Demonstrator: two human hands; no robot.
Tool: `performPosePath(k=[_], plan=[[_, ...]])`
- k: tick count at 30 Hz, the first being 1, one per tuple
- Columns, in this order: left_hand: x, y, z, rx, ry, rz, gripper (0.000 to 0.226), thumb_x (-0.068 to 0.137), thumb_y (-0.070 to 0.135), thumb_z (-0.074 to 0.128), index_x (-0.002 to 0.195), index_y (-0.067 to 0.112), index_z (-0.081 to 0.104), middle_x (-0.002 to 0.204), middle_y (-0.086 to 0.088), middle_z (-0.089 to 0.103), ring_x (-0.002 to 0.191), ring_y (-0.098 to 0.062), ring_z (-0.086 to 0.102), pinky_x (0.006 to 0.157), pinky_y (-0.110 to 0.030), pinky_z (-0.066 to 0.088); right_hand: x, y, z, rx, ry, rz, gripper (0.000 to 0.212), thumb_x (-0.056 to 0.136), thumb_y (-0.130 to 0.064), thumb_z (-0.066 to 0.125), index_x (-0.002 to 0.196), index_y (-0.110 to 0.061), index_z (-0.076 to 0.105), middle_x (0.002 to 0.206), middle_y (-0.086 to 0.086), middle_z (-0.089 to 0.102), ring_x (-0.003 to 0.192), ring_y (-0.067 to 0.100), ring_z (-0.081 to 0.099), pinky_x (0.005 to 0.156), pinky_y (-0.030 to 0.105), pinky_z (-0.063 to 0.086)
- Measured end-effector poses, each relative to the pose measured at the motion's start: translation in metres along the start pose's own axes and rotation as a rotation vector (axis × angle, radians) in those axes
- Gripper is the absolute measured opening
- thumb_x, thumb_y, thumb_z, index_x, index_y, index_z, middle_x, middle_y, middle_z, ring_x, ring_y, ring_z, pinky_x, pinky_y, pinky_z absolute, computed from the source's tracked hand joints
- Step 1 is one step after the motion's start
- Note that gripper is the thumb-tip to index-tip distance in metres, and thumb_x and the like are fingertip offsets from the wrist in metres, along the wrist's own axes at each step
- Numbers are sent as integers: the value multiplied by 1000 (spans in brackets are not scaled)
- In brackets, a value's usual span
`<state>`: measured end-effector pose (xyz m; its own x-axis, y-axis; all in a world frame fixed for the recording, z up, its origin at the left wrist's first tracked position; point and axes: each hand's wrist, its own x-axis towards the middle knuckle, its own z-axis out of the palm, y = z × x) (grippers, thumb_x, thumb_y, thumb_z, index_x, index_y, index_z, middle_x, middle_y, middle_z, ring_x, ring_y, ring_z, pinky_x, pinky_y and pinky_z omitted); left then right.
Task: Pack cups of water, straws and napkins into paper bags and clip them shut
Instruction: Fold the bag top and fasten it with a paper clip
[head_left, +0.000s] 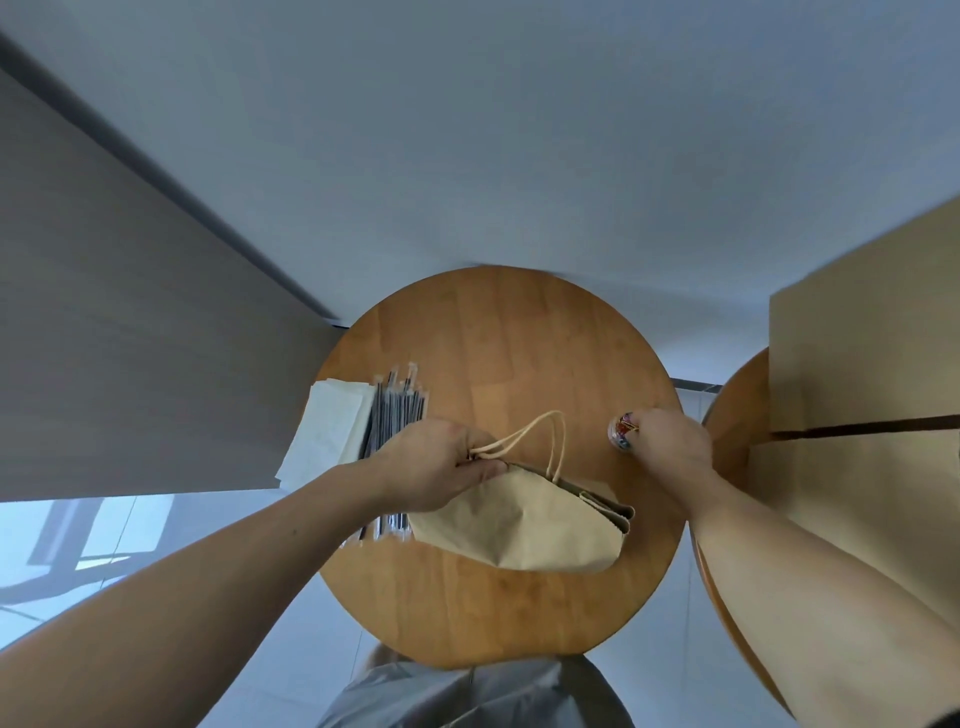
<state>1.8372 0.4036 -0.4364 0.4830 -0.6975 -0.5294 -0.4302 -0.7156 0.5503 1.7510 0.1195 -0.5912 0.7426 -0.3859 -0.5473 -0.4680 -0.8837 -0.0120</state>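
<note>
Head view: left hand (436, 462) fingers pressed together, pinching the bag's (524, 525) folded top by the twisted paper handles. Bag is creased brown paper, lying on the round wooden table (498, 332). Right hand (670, 441) fingers curled on a small clear tub of coloured clips (622, 432). Wrapped straws (397, 410) and white napkins (332, 426) lie at table's left.

Round table (498, 332): warm wood, smooth, a soft satin sheen over the plank grain. The bag (524, 525) is matt brown kraft paper, creased, with twisted paper-cord handles (540, 431). Napkins (327, 431) look soft, matt white paper. Straws (397, 410) gleam in glossy clear wrappers. Big box (862, 415) alongside: dull cardboard.
</note>
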Motion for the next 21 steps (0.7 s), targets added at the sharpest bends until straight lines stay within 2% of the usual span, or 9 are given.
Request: performPosePath(k=[5, 12, 18, 21], plan=[[-3, 2, 0, -8, 0, -10, 27, 99, 39, 53, 97, 19, 71, 83, -3, 71, 79, -20, 64, 76, -43, 51, -7, 7, 0, 21, 58, -35, 23, 99, -21, 47, 109, -23, 67, 95, 0, 63, 84, 20, 61, 69, 31, 53], [-5, 4, 0, -2, 5, -14, 28, 99, 40, 53, 93, 19, 69, 76, -2, 67, 72, -18, 60, 71, -42, 50, -10, 13, -4, 149, 170, -24, 26, 99, -34, 48, 111, -26, 71, 104, 3, 65, 92, 21, 61, 70, 30, 47], [-8, 5, 1, -17, 7, -13, 24, 99, 40, 53, 92, 23, 69, 68, 2, 61, 64, -12, 53, 66, -35, 47, -10, 11, -2, 311, 189, 40, 14, 97, -28, 57, 103, -22, 68, 99, 5, 71, 88, 23, 65, 66, 31, 53], [-10, 5, 2, -8, -4, -9, 25, 100, 40, 52, 97, 23, 70, 71, 1, 63, 68, -15, 57, 69, -40, 51, -11, 11, 1, 406, 201, 48, 3, 95, -24, 61, 95, -23, 62, 96, 7, 70, 85, 23, 64, 64, 30, 54]])
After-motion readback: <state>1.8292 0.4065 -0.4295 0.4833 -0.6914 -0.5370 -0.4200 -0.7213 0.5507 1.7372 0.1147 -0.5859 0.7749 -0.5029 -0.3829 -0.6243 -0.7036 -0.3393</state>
